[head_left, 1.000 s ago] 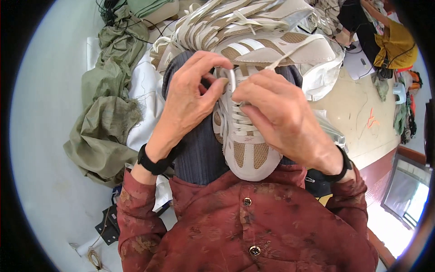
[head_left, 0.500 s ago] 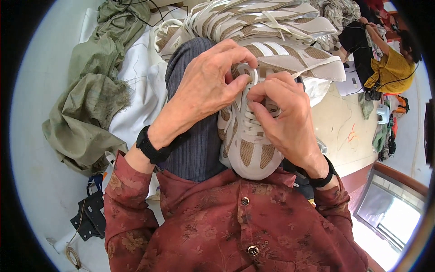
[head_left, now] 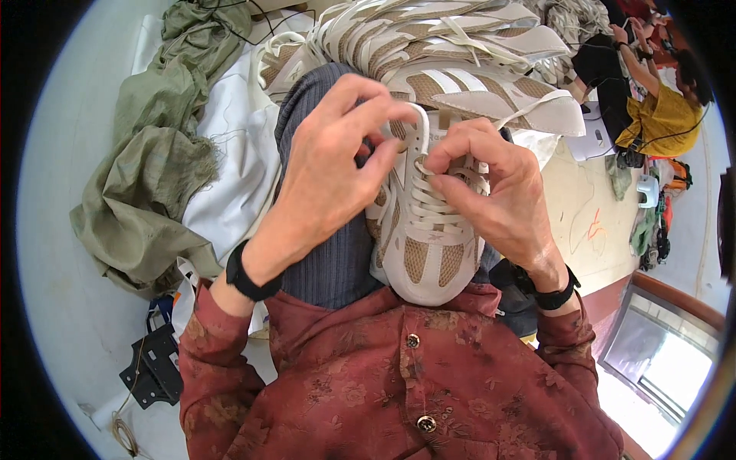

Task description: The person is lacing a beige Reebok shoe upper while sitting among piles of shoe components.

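A beige and tan sneaker (head_left: pixel 429 264) rests on my lap with its toe toward me. Its cream shoelace (head_left: pixel 433 207) crosses the lower eyelets, and a free stretch of it arches over the upper part. Above the shoe's left side, my left hand (head_left: pixel 333 153) has its thumb and forefinger apart beside that arch; the fingertips are slightly blurred. My right hand (head_left: pixel 494 180) is bent over the eyelets on the right, thumb and forefinger pinched close on the lace near the middle of the shoe.
Many similar sneaker uppers (head_left: pixel 429 38) lie stacked beyond my knee. Green cloth (head_left: pixel 146 192) and white cloth (head_left: pixel 230 161) are heaped at the left. Another person in a yellow top (head_left: pixel 663 119) sits at the far right, near a white box (head_left: pixel 589 134).
My left hand has drawn back a little to the left from the lace, its thumb and forefinger parted. My right hand has shifted slightly right, uncovering more of the laces.
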Tool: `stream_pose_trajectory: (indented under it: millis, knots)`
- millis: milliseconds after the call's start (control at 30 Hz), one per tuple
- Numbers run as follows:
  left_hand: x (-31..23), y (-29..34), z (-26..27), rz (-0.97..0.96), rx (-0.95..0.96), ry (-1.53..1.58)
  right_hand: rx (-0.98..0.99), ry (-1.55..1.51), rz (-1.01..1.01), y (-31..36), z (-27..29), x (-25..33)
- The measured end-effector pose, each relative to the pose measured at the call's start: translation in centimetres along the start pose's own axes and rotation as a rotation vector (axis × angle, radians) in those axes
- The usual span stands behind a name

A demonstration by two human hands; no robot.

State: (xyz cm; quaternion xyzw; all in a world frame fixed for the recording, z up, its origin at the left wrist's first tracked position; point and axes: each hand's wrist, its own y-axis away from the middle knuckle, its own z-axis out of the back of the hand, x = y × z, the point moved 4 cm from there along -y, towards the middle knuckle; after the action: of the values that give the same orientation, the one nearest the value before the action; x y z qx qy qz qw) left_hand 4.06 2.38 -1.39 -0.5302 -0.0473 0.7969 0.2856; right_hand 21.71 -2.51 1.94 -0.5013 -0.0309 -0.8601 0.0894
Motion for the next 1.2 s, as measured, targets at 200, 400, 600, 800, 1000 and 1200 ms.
stream_pose_trajectory:
  millis: [200, 400, 600, 800, 1000, 1200]
  knots:
    - [-1.2, 2.1, -0.9, 0.023, 0.032, 0.066, -0.052, -0.039, 0.058, 0.1, -0.1, -0.6]
    - [-1.2, 1.9, -1.2, -0.044, 0.035, -0.003, -0.054, -0.033, 0.052, 0.2, -0.1, -0.4]
    - [-1.2, 1.7, -1.5, -0.081, 0.04, 0.026, -0.04, -0.04, 0.027, 0.2, 0.0, -0.5]
    - [-0.7, 0.6, -1.1, 0.13, 0.249, 0.18, -0.151, 0.241, 0.309, -0.1, 0.7, 0.3]
    - [0.2, 0.0, -1.1, 0.227, 0.358, 0.226, -0.08, 0.53, 0.417, -0.1, 0.2, 0.2]
    - [1.6, 0.2, -1.6, 0.415, 0.36, 0.291, -0.139, 0.58, 0.458, -0.5, 0.7, -0.2]
